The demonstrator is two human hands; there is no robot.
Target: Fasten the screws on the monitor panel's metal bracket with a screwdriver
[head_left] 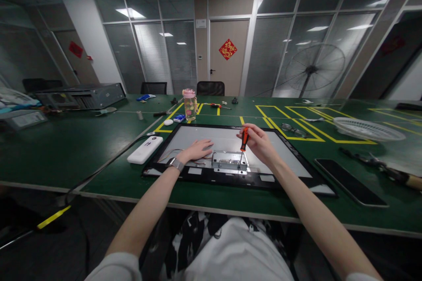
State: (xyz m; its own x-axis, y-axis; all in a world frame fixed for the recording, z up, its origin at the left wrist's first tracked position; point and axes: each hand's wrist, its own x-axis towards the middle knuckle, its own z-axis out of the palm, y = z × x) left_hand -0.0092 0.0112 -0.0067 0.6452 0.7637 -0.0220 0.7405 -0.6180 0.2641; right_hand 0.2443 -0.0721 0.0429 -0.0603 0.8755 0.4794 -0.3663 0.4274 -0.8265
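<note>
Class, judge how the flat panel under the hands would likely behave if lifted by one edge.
The panel would probably flex somewhat, being broad and thin. It may feel heavier along the near side, where the metal box sits.

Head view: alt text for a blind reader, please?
A person's right hand holds an orange-and-black screwdriver, tip down at a metal casing on a black-framed white panel, where the left hand rests. A green table lies beneath.
</note>
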